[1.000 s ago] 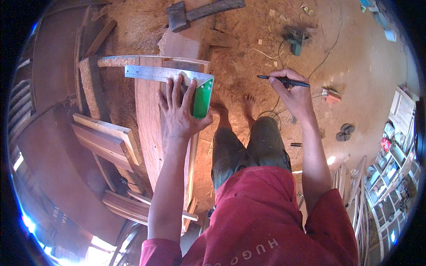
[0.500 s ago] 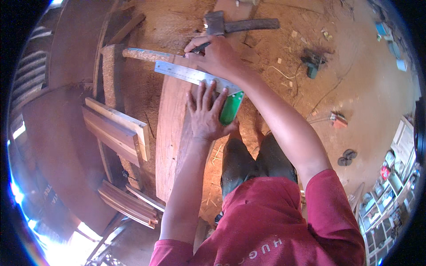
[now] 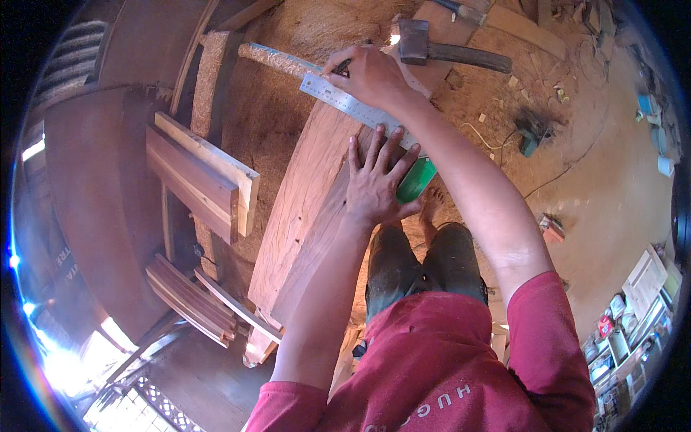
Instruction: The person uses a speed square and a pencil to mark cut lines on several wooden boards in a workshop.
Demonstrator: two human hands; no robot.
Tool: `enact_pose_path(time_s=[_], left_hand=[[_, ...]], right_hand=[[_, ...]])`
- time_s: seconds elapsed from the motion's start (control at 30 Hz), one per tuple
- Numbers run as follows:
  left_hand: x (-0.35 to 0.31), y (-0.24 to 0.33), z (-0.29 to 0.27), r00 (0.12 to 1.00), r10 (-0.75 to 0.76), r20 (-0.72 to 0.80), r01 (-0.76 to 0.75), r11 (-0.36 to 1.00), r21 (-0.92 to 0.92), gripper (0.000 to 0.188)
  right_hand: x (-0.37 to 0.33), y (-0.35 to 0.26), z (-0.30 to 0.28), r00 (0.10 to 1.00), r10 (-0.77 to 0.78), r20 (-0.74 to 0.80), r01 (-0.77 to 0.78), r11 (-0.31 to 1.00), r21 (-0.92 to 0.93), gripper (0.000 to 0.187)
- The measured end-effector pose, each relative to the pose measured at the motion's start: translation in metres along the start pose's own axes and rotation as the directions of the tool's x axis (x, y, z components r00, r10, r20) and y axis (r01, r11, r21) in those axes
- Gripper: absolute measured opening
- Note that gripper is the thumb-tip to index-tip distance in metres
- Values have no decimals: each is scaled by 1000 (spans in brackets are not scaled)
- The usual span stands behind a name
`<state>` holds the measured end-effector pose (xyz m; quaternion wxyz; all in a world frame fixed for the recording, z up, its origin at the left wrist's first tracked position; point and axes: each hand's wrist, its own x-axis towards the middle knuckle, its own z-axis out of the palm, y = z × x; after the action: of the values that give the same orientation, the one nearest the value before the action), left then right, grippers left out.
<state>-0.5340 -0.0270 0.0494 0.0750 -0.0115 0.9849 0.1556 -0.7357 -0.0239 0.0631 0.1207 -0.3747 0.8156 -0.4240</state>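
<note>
Left hand (image 3: 376,183) spread open, palm down, on square (image 3: 349,106); right hand (image 3: 376,75) closed around dark pen (image 3: 341,70) at square's far edge. Square lies across reddish-brown wooden beam (image 3: 302,209): silvery blade (image 3: 325,93), bright green handle (image 3: 417,180). Fine scale marks along blade, too small to read. Pale lettering across red shirt (image 3: 425,345); fainter lettering on brown sheet (image 3: 101,209) at left.

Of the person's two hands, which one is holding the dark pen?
The right hand, whose fingers are closed around the dark pen. The left hand instead lies with spread fingers on the green-handled square.
</note>
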Motion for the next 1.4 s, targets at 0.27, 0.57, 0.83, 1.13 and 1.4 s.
enact_pose_path(time_s=[0.27, 0.57, 0.83, 1.13, 1.4], left_hand=[[-2, -3, -3, 1000, -19, -6, 19, 999, -45, 106], [0, -1, -7, 1000, -12, -11, 12, 998, -69, 113], [-3, -3, -6, 999, -30, 18, 31, 998, -52, 113], [-5, -4, -5, 1000, -4, -11, 4, 999, -40, 106], [-3, -2, -7, 1000, -14, -3, 14, 999, -43, 109]], right_hand=[[-18, 10, 1, 1000, -22, 6, 23, 999, -46, 21], [0, 4, -10, 999, -52, 5, 52, 997, -58, 20], [-12, 3, -6, 994, -95, 53, 101, 987, -123, 23], [-109, 14, -78, 989, -3, 145, -3, 999, 44, 15], [-152, 13, -127, 967, 121, 222, -112, 992, -51, 13]])
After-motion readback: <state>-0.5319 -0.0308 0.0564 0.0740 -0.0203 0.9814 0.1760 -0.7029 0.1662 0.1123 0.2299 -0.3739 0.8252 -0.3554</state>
